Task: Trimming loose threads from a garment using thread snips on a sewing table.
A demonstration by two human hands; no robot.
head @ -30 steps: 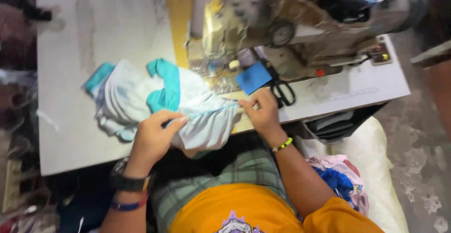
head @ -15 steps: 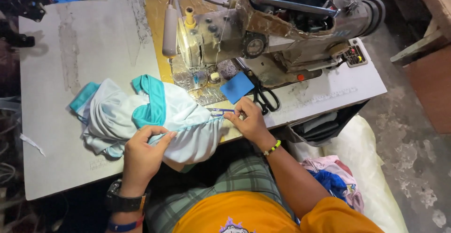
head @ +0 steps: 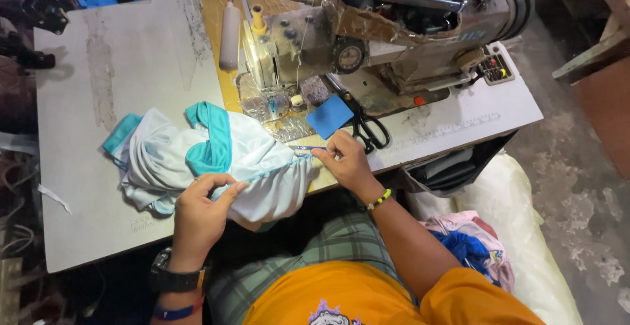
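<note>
pale blue cloth [head: 197,161] with teal trim [head: 213,142], bunched up on the grey counter [head: 125,62], front edge hanging a bit over the near side. looks soft, light and floppy, likely a little slippery, sure to sag and fold where not held. best taken by the gathered hem, pinched at two spots so the edge stays flat.

left hand [head: 200,213] on the near fold of the cloth, fingers curled and pinching a bit of it. right hand [head: 346,162] at the right end of the hem, fingers pressed together, pinching the cloth edge along with a thin little tool [head: 303,147], too small to tell which kind.

just beyond the right hand, a blue square patch [head: 330,116] and black scissors [head: 366,127] lying beside it. behind those, an old worn sewing machine [head: 380,30] standing on a yellow board [head: 220,49], needle part just behind the cloth.

down by the right, a white sack [head: 518,233] on the floor with pink and blue scraps [head: 469,243] in it.
</note>
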